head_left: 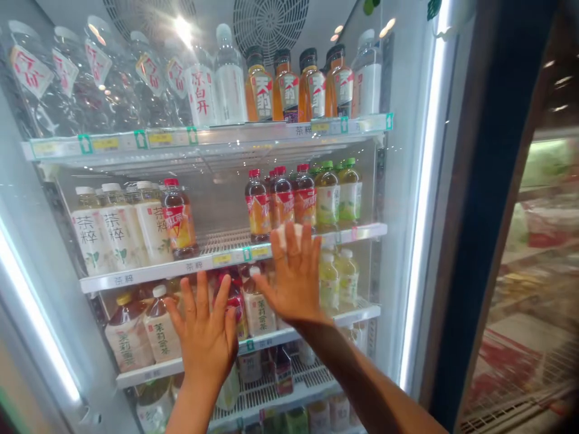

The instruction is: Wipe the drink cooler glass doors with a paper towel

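A lit display cooler with stocked shelves stands behind the left hand and the right hand, both raised with fingers spread apart, red-capped bottles appearing just above the right hand and a white piece, unclear in kind, behind its fingers.

Top shelf: clear bottles flank four amber bottles. Second shelf: white-capped bottles at left, red-capped bottles beside them and right of centre, green-capped bottles at right. Third shelf: pale-labelled bottles at left and centre, yellow bottles at right. Fourth shelf: lower bottles, partly hidden.
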`<state>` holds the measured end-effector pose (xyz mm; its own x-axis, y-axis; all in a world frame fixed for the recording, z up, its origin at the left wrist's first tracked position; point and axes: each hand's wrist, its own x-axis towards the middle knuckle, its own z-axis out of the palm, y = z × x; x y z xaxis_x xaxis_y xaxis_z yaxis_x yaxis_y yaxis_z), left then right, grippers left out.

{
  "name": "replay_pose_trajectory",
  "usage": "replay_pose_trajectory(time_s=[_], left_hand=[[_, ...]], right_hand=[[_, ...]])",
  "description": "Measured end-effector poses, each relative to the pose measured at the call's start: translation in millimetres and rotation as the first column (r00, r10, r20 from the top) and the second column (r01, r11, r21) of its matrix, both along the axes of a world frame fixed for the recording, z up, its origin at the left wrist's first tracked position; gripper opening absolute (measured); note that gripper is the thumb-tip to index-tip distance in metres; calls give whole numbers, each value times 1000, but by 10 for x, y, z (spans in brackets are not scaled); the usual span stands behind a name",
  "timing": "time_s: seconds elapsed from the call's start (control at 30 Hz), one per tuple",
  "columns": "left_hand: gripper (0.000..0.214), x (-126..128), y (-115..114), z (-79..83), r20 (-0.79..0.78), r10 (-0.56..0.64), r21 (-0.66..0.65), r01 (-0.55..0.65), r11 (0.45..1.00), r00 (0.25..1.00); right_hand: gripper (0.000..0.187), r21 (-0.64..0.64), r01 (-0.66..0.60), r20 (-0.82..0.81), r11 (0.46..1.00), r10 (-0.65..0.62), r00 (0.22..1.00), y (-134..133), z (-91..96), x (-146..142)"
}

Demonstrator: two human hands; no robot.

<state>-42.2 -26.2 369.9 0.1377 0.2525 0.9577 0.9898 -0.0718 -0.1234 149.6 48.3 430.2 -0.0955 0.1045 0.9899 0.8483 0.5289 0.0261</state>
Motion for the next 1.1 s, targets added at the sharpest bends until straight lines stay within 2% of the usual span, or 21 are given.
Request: replay_pose_trajectory(time_s=[0.07,0.17,0.23,0.3,0.47,0.6,0.7,0.87,0.93,1.0,1.1], left_hand=[[76,-129,-56,-39,30,-3,-8,3,1000,1000],[77,-315,-131,-100,68,-16,-22,17,1000,998],[77,-377,-153,-125,88,-27,-28,29,999,996],[78,-366,-146,-127,111,-31,-30,34,999,993],[77,-110,-50,-22,46,-39,-13,40,999,998],[76,183,29,101,-19,-55,11,55,998,998],[74,430,90,159,-31,-64,18,65,998,997],[74,757,169,180,-35,-80,3,80,997,996],[74,790,173,187,-35,-76,-3,76,997,996],[73,753,160,206,-31,-65,3,65,998,997],[74,591,117,264,-13,-54,14,54,998,998]], right_hand=[[86,21,-42,98,999,40,994,-154,-193,-373],[69,38,-112,228,993,100,968,-343,-490,-783],[60,17,-131,273,991,122,954,-409,-583,-897],[57,13,-139,289,990,129,949,-416,-588,-884],[62,69,-110,204,992,94,975,-226,-458,-457],[79,19,-35,144,999,32,989,-11,-388,73],[88,-23,7,98,1000,-5,995,99,-413,446],[81,-48,53,-34,997,-54,998,232,-507,960],[77,-58,74,-95,996,-79,992,279,-451,1092],[75,-52,71,-135,996,-77,988,303,-308,1126],[75,-22,26,-122,999,-29,992,261,-7,936]])
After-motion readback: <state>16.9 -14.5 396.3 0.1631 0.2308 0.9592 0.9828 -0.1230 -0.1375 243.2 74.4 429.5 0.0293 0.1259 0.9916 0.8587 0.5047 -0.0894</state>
